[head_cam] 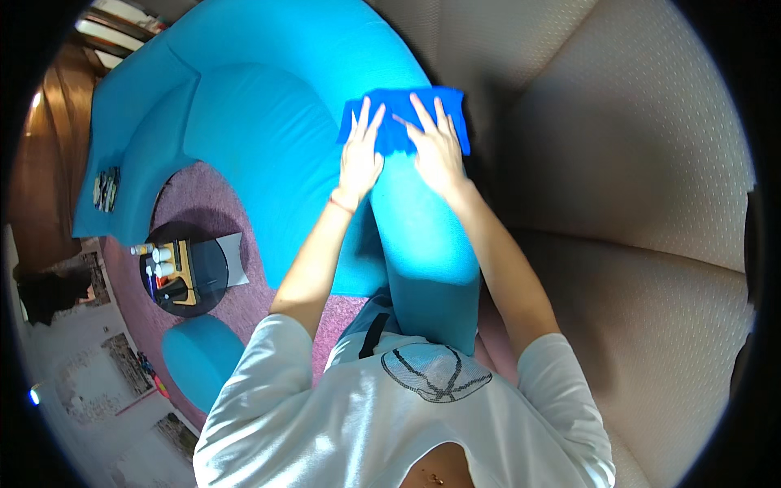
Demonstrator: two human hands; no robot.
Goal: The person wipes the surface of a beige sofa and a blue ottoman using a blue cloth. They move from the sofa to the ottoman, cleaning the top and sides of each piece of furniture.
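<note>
A blue cloth [399,100] lies spread across the top of the turquoise sofa's armrest [421,226], where it meets the backrest. My left hand [362,152] rests on the cloth's left part, its fingers apart and pointing away from me. Flat on the right part is my right hand [436,146], also with spread fingers. Neither hand grips the cloth; both press or lie on it. The cloth's near edge is ragged between the hands, and its right corner hangs over the outer side of the armrest.
A padded, dotted wall [610,158] rises close along the right. The curved sofa seat [262,128] sweeps leftward. On the purple carpet [201,189] stand a round dark table [210,268] with a wooden tray [183,256] and white cups, and a turquoise pouf [204,360].
</note>
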